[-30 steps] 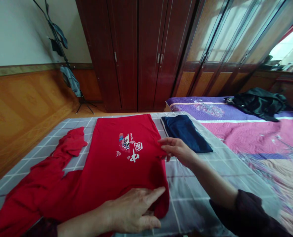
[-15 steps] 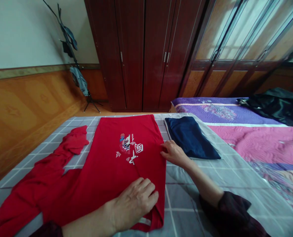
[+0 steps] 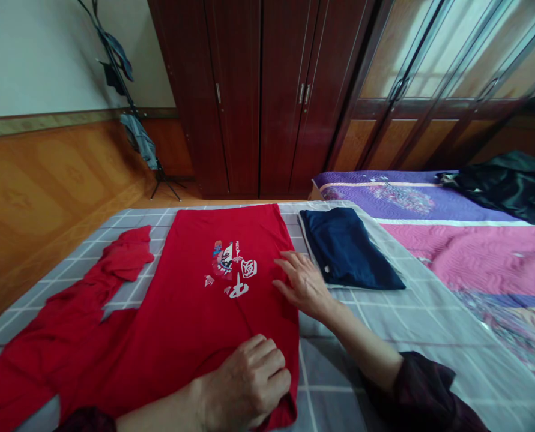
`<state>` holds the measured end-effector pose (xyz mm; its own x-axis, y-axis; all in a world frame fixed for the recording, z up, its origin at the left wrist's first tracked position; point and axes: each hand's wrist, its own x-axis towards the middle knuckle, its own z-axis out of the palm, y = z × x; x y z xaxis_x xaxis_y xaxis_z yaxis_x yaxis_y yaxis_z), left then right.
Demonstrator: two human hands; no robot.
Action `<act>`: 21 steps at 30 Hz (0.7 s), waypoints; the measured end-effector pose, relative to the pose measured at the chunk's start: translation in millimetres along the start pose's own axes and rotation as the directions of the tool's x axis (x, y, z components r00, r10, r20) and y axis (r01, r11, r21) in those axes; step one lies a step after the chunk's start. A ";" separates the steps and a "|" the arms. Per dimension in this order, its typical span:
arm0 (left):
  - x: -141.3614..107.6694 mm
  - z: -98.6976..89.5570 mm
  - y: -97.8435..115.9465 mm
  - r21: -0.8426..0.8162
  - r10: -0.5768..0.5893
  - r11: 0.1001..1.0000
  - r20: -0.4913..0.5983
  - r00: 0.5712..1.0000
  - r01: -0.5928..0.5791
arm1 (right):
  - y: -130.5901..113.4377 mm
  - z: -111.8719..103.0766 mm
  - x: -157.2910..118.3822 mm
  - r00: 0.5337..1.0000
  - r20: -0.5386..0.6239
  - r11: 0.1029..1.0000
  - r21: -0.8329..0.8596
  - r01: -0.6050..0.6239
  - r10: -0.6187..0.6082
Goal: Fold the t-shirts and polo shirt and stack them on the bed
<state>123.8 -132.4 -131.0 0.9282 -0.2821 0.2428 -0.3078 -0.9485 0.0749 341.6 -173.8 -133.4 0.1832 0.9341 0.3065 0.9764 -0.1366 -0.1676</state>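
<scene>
Red sleeve (image 3: 127, 255)'s sprawled out left, rest of the shirt (image 3: 195, 318) mostly flat on the checked sheet (image 3: 330, 384). Left hand (image 3: 251, 381)'s curled over its near end, can't tell if it's pinching cloth. Right hand (image 3: 302, 285)'s loosely spread on the right edge, gripping nothing. 1 navy cloth (image 3: 350, 249) beside it.

- This place is looking like a bedroom in a home.
- At right, a purple and pink quilted bedspread (image 3: 469, 255) is covering a bed (image 3: 314, 193), with dark cloth (image 3: 513, 186) lying on top.
- In the foreground, a grey checked sheet (image 3: 339, 396) is lying under a red shirt (image 3: 190, 312) and a folded navy garment (image 3: 352, 252).
- Tall dark-red wardrobes (image 3: 236, 138) are standing at the back.
- At left, a slim black coat stand (image 3: 160, 174) is holding grey-blue cloth (image 3: 140, 141) near wood panelling (image 3: 37, 195).
</scene>
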 end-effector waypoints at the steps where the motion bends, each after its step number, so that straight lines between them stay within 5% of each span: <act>1: 0.8 1.1 0.6 -0.004 0.012 1.000 -0.006 1.000 -0.012 | -1.8 3.1 -1.0 0.999 0.032 0.999 -0.007 0.035 -0.035; 6: 3.9 7.3 1.9 0.000 0.021 1.000 -0.033 0.999 -0.021 | -10.2 11.5 -3.3 0.996 0.081 0.998 -0.048 -0.036 0.040; 10: 4.0 8.9 2.4 -0.002 0.034 0.999 -0.035 0.999 -0.034 | -9.3 12.9 2.1 0.969 0.171 0.984 0.045 0.175 -0.180; 12: 3.5 8.9 2.3 0.006 0.041 0.999 -0.033 0.999 -0.041 | -4.5 13.7 6.9 0.984 0.172 0.999 -0.016 0.049 -0.045; 15: 2.5 9.5 0.7 0.013 0.043 0.999 -0.042 0.998 -0.042 | -7.4 13.8 8.5 0.982 0.022 0.975 -0.123 -0.186 0.190; 19: 2.0 12.1 -1.6 0.032 0.060 0.998 -0.058 0.996 -0.059 | -26.5 21.2 -1.7 0.971 0.104 0.976 0.000 0.218 -0.217; 21: 2.3 12.6 -1.3 0.042 0.066 0.997 -0.063 0.996 -0.064 | -22.7 29.5 -3.3 0.958 0.123 0.965 0.003 0.262 -0.261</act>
<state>129.0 -133.6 -142.8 0.8905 -0.3348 0.3079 -0.3574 -0.9338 0.0184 315.5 -164.0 -158.2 -0.0933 0.9706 0.2218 0.9898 0.1145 -0.0845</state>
